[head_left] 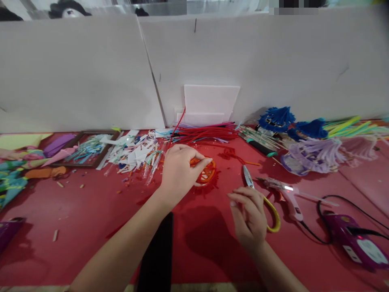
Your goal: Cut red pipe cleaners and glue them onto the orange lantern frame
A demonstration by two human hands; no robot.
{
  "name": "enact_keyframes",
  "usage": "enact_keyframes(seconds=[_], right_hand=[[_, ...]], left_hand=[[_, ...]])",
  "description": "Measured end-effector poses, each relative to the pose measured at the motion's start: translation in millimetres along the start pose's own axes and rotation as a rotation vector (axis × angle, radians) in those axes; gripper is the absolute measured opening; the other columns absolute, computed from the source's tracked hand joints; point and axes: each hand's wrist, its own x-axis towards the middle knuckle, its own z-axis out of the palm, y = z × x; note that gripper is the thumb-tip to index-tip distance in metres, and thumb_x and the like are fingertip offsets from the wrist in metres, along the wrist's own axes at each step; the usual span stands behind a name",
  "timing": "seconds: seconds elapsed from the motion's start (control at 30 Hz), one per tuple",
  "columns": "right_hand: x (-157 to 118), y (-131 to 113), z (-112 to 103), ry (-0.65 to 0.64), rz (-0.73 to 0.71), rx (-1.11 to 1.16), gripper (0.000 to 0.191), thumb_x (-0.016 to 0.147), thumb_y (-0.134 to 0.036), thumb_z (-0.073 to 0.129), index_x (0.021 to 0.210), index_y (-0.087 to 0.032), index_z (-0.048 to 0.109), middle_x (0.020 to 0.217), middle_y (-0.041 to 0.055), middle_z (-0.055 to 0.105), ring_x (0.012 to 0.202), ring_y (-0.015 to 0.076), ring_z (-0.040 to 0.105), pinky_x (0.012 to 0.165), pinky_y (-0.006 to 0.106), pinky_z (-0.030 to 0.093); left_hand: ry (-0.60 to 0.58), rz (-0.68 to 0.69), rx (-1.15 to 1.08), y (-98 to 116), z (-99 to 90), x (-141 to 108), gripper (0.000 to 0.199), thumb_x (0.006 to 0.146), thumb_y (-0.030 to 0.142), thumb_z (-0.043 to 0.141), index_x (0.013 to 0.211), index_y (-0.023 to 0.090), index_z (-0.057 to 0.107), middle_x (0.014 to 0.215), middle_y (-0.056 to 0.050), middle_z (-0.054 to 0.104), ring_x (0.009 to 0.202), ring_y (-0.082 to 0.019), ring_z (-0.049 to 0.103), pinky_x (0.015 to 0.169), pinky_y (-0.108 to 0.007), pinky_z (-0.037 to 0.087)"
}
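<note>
A small round orange craft piece (209, 174) with spoke-like strips lies on the red table, partly hidden by my left hand (180, 168). The thumb and fingertips of that hand are pinched together over its top edge; whatever is between them is too small or hidden to name. My right hand (249, 215) hovers to the right with its fingers loosely curved and apart, holding nothing I can see. Just beyond it, and partly covered by it, are scissors (275, 217) with a yellow handle. A twisted red pipe cleaner (232, 155) rests behind the orange piece.
A pink glue gun (288, 194) lies right, its cord near a purple power box (354, 239). Red pipe cleaners (203, 134) and paper scraps (136, 148) line the back, beside blue fringed pieces (278, 118). A dark frame (82, 162) lies left; white boards (243, 61) stand behind.
</note>
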Motion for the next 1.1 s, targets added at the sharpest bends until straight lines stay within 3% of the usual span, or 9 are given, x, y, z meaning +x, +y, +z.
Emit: enact_keyframes(seconds=[0.13,0.23,0.3,0.43,0.6,0.73,0.83,0.97,1.1], right_hand=[[-5,-4,8,-0.071,-0.032,0.031,0.020,0.080,-0.006,0.052,0.088,-0.021,0.062,0.085,0.0045,0.059,0.084,0.0203,0.055,0.077,0.041,0.046],[-10,-7,13,-0.156,-0.002,0.123,0.016,0.081,-0.008,0.054,0.089,-0.020,0.061,0.080,0.0046,0.060,0.080,0.0190,0.057,0.073,0.037,0.049],[-12,-7,16,-0.176,0.018,0.190,0.011,0.081,-0.010,0.057,0.086,-0.020,0.058,0.075,0.0036,0.061,0.074,0.0172,0.059,0.067,0.033,0.052],[-15,-6,18,-0.240,-0.001,0.248,0.008,0.082,-0.014,0.063,0.079,-0.021,0.061,0.068,0.0006,0.066,0.065,0.0147,0.063,0.062,0.029,0.054],[-19,-8,25,-0.382,-0.043,0.251,0.007,0.084,-0.019,0.062,0.083,-0.022,0.068,0.072,0.0005,0.072,0.066,0.0141,0.067,0.065,0.027,0.057],[-19,-15,32,-0.543,-0.061,0.176,0.013,0.086,-0.018,0.058,0.093,-0.020,0.068,0.084,0.0034,0.073,0.076,0.0157,0.068,0.071,0.029,0.058],[-17,-15,37,-0.630,-0.065,0.058,0.025,0.085,-0.022,0.057,0.108,-0.017,0.065,0.102,0.0100,0.071,0.094,0.0222,0.067,0.083,0.040,0.057],[-9,1,48,-0.667,-0.060,-0.060,0.038,0.084,-0.026,0.057,0.120,-0.013,0.059,0.116,0.0173,0.065,0.109,0.0290,0.061,0.093,0.052,0.049],[2,20,60,-0.660,-0.046,-0.126,0.036,0.084,-0.023,0.056,0.119,-0.014,0.059,0.118,0.0160,0.063,0.114,0.0277,0.056,0.097,0.051,0.047]], left_hand=[[-0.035,0.053,0.029,-6,-3.6,-1,0.018,0.083,0.037,0.063,0.085,0.020,0.069,0.084,-0.003,0.072,0.089,-0.022,0.060,0.085,-0.037,0.043],[-0.011,0.061,0.045,-14,-23.5,-9,0.030,0.088,0.038,0.054,0.109,0.017,0.060,0.113,-0.008,0.067,0.107,-0.022,0.057,0.096,-0.037,0.039],[-0.034,-0.001,0.102,-25,-41.7,-21,0.027,0.091,0.037,0.047,0.103,0.017,0.060,0.106,-0.008,0.067,0.103,-0.022,0.059,0.093,-0.035,0.041],[-0.417,-0.271,0.250,-59,-72.4,-61,0.021,0.088,0.037,0.047,0.091,0.022,0.061,0.095,-0.005,0.069,0.089,-0.024,0.063,0.079,-0.035,0.046],[-0.572,-0.470,0.289,-92,-81.7,-116,0.021,0.082,0.036,0.051,0.090,0.021,0.063,0.094,-0.007,0.071,0.087,-0.025,0.065,0.078,-0.037,0.047],[-0.564,-0.440,0.337,-101,-74.3,-144,0.018,0.083,0.028,0.051,0.094,0.018,0.062,0.099,-0.011,0.068,0.094,-0.026,0.063,0.085,-0.039,0.045],[-0.551,-0.433,0.393,-104,-68.2,-153,0.016,0.085,0.024,0.049,0.093,0.016,0.060,0.098,-0.012,0.066,0.094,-0.026,0.062,0.086,-0.039,0.045],[-0.506,-0.405,0.415,-103,-62.2,-155,0.017,0.085,0.024,0.048,0.097,0.017,0.058,0.102,-0.012,0.064,0.098,-0.027,0.061,0.088,-0.039,0.045],[-0.357,-0.410,0.470,-95,-55.0,-144,0.031,0.088,0.025,0.042,0.116,0.013,0.050,0.114,-0.017,0.057,0.111,-0.031,0.054,0.092,-0.043,0.043]])
